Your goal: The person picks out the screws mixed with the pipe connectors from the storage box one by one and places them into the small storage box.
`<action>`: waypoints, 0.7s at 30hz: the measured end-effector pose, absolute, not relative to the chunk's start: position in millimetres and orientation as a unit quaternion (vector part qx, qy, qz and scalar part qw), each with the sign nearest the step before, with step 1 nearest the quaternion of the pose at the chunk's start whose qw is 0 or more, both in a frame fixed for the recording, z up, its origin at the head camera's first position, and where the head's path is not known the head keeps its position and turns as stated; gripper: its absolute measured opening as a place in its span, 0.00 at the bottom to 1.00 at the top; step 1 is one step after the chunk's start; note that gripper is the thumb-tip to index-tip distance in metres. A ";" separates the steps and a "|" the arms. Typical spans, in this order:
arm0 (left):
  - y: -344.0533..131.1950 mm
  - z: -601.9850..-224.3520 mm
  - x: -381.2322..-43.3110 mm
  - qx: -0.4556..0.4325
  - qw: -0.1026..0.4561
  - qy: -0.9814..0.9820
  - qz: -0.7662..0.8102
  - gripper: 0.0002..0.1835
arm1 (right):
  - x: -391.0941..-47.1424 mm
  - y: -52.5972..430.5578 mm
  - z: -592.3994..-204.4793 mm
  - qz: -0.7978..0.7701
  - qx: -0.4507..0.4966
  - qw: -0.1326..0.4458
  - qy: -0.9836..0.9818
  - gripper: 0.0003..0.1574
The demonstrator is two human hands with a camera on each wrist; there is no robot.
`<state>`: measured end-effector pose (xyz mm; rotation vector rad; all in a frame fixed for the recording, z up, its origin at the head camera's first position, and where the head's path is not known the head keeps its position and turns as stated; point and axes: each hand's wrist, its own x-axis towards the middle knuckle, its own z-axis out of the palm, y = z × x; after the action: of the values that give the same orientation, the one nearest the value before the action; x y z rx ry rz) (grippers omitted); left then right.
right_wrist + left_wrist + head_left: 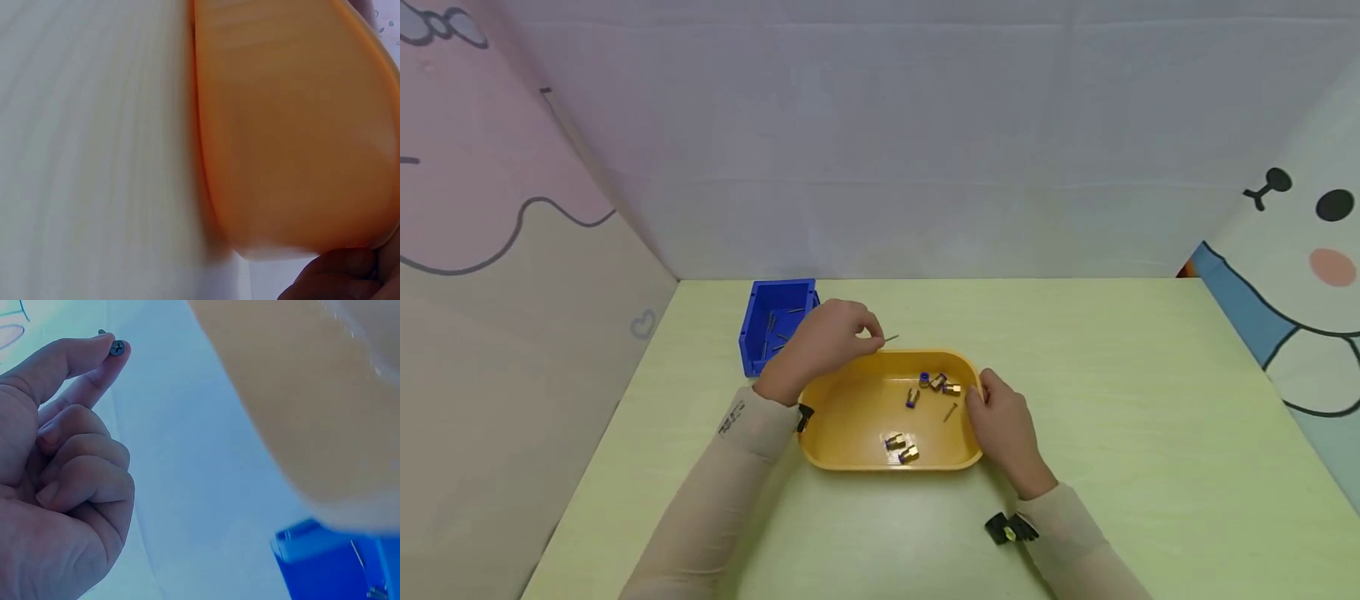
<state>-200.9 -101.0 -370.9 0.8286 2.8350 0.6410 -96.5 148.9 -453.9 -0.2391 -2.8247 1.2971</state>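
Observation:
My left hand [829, 342] pinches a small screw [891, 337] between thumb and index finger, above the far rim of a yellow tray [850, 421]. In the left wrist view the screw's cross-slotted head [117, 348] shows at the fingertips, and the other fingers are curled in. My right hand [1006, 425] grips the tray's right rim; in the right wrist view its fingers [337, 275] are partly cut off by the frame. Inside the tray lie several brass fittings with blue ends [895, 442] and one screw [951, 412].
Behind my left forearm, at the back left of the pale table [1120, 375], stands a blue bin [782, 298] holding several screws. My left hand and wrist hide part of it. Cloth walls [880, 167] enclose the table at the back and sides.

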 end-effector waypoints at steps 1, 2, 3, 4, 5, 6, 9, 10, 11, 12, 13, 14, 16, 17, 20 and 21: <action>-105.6 -369.8 -202.6 0.263 0.056 0.938 0.217 0.08 | -96.3 148.9 -453.7 0.416 -0.077 0.012 -0.906 0.14; -110.4 -368.9 -204.3 0.253 0.053 0.940 0.220 0.08 | -96.2 148.9 -453.6 0.416 -0.077 0.013 -0.906 0.14; -115.7 -368.7 -206.2 0.243 0.051 0.942 0.225 0.08 | -96.3 148.6 -453.9 0.416 -0.077 0.013 -0.906 0.14; -121.0 -368.5 -207.9 0.234 0.049 0.944 0.228 0.08 | -96.4 148.6 -454.0 0.416 -0.076 0.014 -0.906 0.14; -126.3 -368.5 -209.8 0.225 0.047 0.945 0.234 0.08 | -96.4 148.5 -454.1 0.416 -0.076 0.014 -0.906 0.14; -131.6 -368.8 -211.7 0.215 0.046 0.946 0.238 0.09 | -96.3 148.5 -454.3 0.416 -0.076 0.014 -0.906 0.14; -147.1 -370.6 -216.9 0.188 0.041 0.950 0.247 0.09 | -95.6 148.5 -454.3 0.416 -0.077 0.014 -0.906 0.14; -151.7 -371.1 -218.2 0.178 0.039 0.951 0.250 0.09 | -95.3 148.6 -454.5 0.416 -0.078 0.014 -0.906 0.14; -156.1 -371.5 -219.3 0.166 0.039 0.952 0.254 0.09 | -95.2 148.9 -454.8 0.414 -0.078 0.014 -0.907 0.14; -160.1 -372.0 -220.2 0.155 0.039 0.953 0.257 0.09 | -95.1 149.2 -455.1 0.412 -0.078 0.015 -0.908 0.14; -163.8 -372.0 -220.6 0.142 0.040 0.954 0.262 0.10 | -95.0 149.5 -455.4 0.409 -0.078 0.017 -0.909 0.14; -167.1 -372.1 -220.8 0.130 0.040 0.955 0.265 0.10 | -95.1 149.8 -455.7 0.407 -0.078 0.019 -0.910 0.14; -172.4 -372.6 -221.6 0.102 0.037 0.957 0.269 0.11 | -95.4 150.3 -456.3 0.403 -0.076 0.022 -0.912 0.14; -174.8 -373.1 -221.9 0.088 0.034 0.958 0.269 0.11 | -95.5 150.5 -456.5 0.401 -0.076 0.024 -0.913 0.14; -180.0 -375.5 -223.1 0.052 0.022 0.967 0.250 0.12 | -95.3 150.6 -456.0 0.401 -0.078 0.022 -0.912 0.14; -181.3 -376.5 -223.5 0.043 0.019 0.969 0.241 0.12 | -95.0 150.6 -455.8 0.402 -0.079 0.021 -0.912 0.14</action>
<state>-223.5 -181.3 -376.5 0.1333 3.0101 0.7477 -95.0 150.6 -455.8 -0.2447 -2.8272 1.2461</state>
